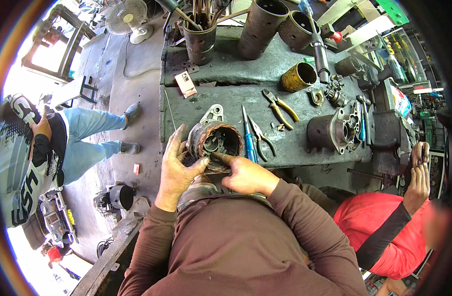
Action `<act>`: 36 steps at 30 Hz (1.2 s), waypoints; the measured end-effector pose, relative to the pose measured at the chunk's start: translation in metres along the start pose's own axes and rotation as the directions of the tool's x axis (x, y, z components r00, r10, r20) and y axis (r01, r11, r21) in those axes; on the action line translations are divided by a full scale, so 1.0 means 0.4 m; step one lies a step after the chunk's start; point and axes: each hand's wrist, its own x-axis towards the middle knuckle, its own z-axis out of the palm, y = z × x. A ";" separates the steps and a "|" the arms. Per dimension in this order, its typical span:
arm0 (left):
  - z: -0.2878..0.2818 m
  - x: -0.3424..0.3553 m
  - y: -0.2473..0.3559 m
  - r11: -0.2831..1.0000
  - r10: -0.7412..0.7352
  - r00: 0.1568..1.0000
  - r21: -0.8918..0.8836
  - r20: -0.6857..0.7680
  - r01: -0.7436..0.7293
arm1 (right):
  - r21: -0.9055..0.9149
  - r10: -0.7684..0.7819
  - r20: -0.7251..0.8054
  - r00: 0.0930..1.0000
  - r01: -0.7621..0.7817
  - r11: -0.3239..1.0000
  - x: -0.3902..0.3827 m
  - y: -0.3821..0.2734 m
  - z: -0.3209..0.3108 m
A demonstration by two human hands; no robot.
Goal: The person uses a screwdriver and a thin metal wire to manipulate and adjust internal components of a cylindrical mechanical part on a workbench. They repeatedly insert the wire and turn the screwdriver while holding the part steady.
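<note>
A round alternator housing [196,139] with a mounting lug lies at the bench's near edge, its open end toward me. Copper windings [239,143] ring the opening. My left hand [175,170] steadies the housing from the left, fingers stretched along its side and thumb on the lower rim. From the right, my right hand [250,173] reaches its index finger into the opening; its other fingers are curled and the thumb sits below the rim. Whatever that fingertip touches is hidden. Beside the housing lie a blue-handled screwdriver [249,143] and long-nose pliers [262,139].
Yellow-handled cutters [281,109], a small box [185,84], a yellow can [299,77] and another metal housing [329,132] rest on the bench [211,93]. Dark cans [201,47] stand at the back. A person in red [383,227] is close on my right; another in jeans [90,126] stands left.
</note>
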 end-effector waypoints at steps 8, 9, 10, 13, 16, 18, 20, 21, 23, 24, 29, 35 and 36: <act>-0.013 0.005 -0.014 0.994 0.052 0.997 0.090 0.049 -0.056 | -0.485 0.243 0.068 0.968 -0.181 0.856 -0.009 -0.086 -0.021; -0.013 0.004 -0.014 0.993 0.047 0.998 0.107 0.051 -0.053 | -0.539 0.218 0.043 0.975 -0.162 0.826 -0.010 -0.092 -0.020; -0.013 0.004 -0.013 0.991 0.044 0.998 0.121 0.051 -0.050 | -0.592 0.191 0.018 0.981 -0.144 0.793 -0.014 -0.098 -0.015; -0.006 -0.001 -0.012 0.999 0.015 1.000 0.051 0.005 -0.016 | -0.594 0.171 -0.024 0.985 -0.151 0.790 -0.028 -0.098 -0.018; -0.004 -0.001 -0.013 0.999 0.045 0.999 0.015 0.001 -0.045 | -0.496 0.149 -0.035 0.988 -0.146 0.856 -0.039 -0.076 -0.023; -0.006 -0.001 -0.015 0.999 0.035 0.999 0.011 0.002 -0.035 | -0.379 0.133 -0.018 0.991 -0.130 0.916 -0.037 -0.054 -0.022; -0.010 -0.001 -0.017 0.999 0.032 0.999 0.039 0.015 -0.032 | -0.188 0.056 -0.019 0.998 -0.059 0.980 -0.021 -0.037 -0.011; -0.014 -0.001 -0.017 0.997 0.033 0.999 0.071 0.027 -0.035 | -0.111 0.086 -0.005 0.996 -0.086 0.990 -0.016 -0.030 -0.007; -0.016 -0.001 -0.018 0.994 0.042 0.999 0.099 0.035 -0.045 | 0.133 0.057 0.025 0.998 -0.060 0.989 -0.013 -0.023 -0.006; -0.014 0.000 -0.019 0.994 0.048 0.998 0.096 0.032 -0.051 | 0.242 0.078 0.057 0.995 -0.090 0.966 -0.012 -0.023 -0.006; -0.002 -0.009 -0.014 0.999 0.032 0.999 0.012 -0.003 -0.032 | 0.195 0.047 0.007 0.999 -0.047 0.980 -0.004 -0.045 0.007; 0.003 -0.010 -0.006 0.999 0.042 0.999 -0.017 0.012 -0.042 | -0.520 0.232 0.009 0.973 -0.193 0.832 -0.009 -0.066 0.026; 0.003 -0.011 -0.006 0.999 0.051 0.999 -0.002 0.014 -0.051 | -0.575 0.216 -0.012 0.976 -0.183 0.797 -0.010 -0.070 0.029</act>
